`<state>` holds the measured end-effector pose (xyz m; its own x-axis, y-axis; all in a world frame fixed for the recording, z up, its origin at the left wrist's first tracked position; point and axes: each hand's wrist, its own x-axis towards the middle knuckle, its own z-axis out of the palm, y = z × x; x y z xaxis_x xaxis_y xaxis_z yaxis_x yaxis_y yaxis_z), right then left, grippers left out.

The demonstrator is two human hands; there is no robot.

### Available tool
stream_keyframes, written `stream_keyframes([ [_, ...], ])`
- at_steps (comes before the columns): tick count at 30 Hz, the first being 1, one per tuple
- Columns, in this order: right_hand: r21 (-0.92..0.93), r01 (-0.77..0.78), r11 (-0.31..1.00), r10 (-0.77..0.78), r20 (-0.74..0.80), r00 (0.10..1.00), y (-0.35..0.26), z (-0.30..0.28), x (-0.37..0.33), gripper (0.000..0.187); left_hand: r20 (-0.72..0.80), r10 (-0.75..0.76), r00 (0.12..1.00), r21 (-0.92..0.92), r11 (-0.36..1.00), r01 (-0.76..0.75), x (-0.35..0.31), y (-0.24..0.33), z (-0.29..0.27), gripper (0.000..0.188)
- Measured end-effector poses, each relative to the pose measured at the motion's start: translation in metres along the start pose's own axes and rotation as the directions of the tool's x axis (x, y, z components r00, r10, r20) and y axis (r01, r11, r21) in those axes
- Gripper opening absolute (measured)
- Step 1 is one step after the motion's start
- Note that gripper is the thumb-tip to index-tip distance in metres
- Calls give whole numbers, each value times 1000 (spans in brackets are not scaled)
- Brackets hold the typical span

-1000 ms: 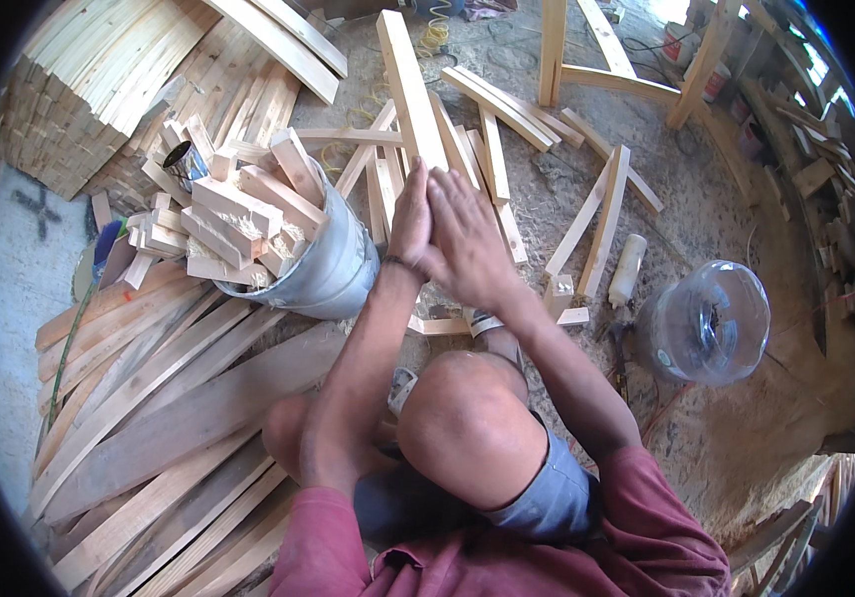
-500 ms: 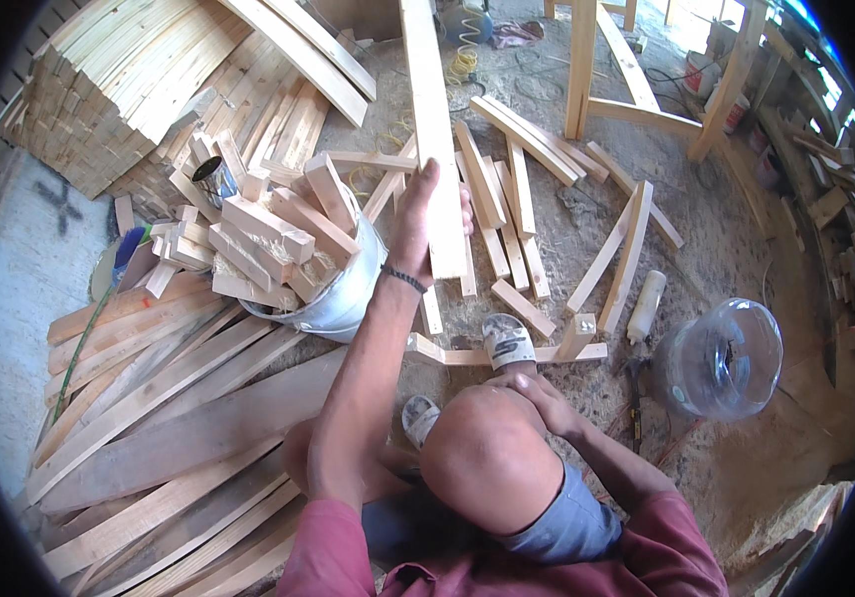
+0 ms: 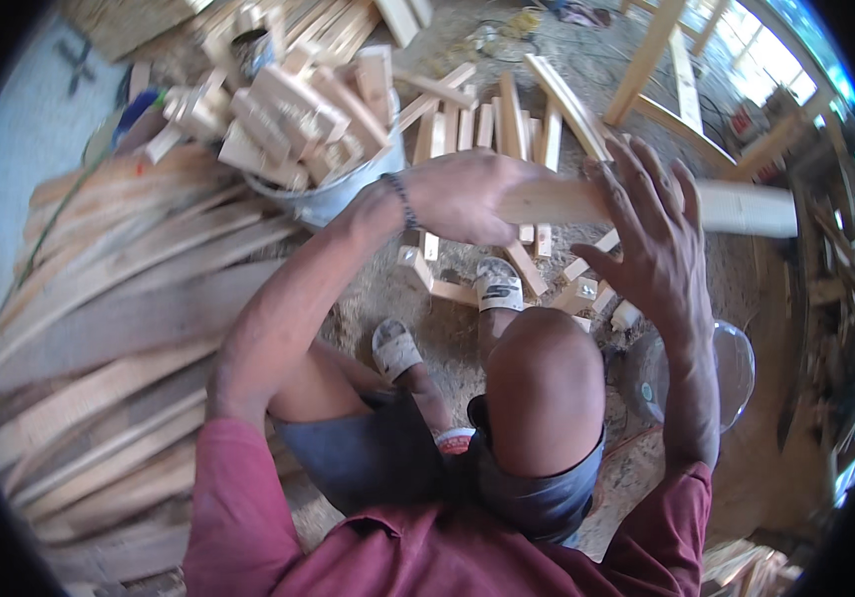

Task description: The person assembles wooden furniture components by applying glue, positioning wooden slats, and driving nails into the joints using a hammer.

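My left hand is wrapped around the left end of a pale wooden board, which lies roughly level across my view above my knees. At the board's middle is my right hand, raised with its fingers spread and not wrapped around the wood. Whether its palm touches the board I cannot tell. The board's far end sticks out to the right, past the right hand. Part of the left hand's grip is hidden behind its own back, and both hands are slightly blurred.
A white bucket heaped with wood offcuts stands left of my feet. Long planks lie along the left side. Cut wood strips cover the floor ahead, beside a wooden frame. A clear plastic container and a bottle stand right.
The board has swung from pointing away from me to lying crosswise, pointing right. My right hand has left my knee and risen to the board with its fingers spread. My view has shifted.
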<state>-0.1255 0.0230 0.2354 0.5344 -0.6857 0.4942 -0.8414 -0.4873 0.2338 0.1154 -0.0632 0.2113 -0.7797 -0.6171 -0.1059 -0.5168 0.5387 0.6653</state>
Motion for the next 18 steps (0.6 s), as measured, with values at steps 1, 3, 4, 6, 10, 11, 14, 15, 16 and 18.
stream_keyframes([
  [1,92,4,996,-14,112,994,0,7,4,73,-2,-1,1000,31,1000,1,-9,-2,2,65],
  [3,229,-34,973,-48,342,938,6,27,1,69,10,30,999,97,995,-31,-20,-7,4,61],
  [4,253,-6,968,-74,305,949,4,36,-3,69,3,-50,999,94,994,50,-27,-11,4,61],
  [6,296,41,954,-110,221,969,-3,56,-18,70,-1,-206,979,98,974,205,-43,-22,-1,61],
  [10,293,6,956,-79,239,968,-5,89,-33,71,-239,-167,957,-392,918,62,-80,-103,39,55],
  [11,306,-32,952,-55,269,961,-6,100,-37,72,-195,-305,932,-725,685,73,-92,-111,49,50],
  [14,406,-52,913,-62,263,963,-22,132,-38,72,-292,-562,774,-950,79,-301,-116,-145,113,37],
  [15,399,-111,910,-50,371,927,-24,130,-38,72,-242,-545,803,-953,-23,-303,-112,-151,126,35],
  [16,393,-99,914,-62,378,924,-25,131,-38,72,-194,-523,830,-946,-125,-299,-107,-156,138,34],
  [18,401,-70,913,-102,391,915,-29,145,-44,73,-122,-545,829,-946,-190,-264,-101,-152,146,32],
])
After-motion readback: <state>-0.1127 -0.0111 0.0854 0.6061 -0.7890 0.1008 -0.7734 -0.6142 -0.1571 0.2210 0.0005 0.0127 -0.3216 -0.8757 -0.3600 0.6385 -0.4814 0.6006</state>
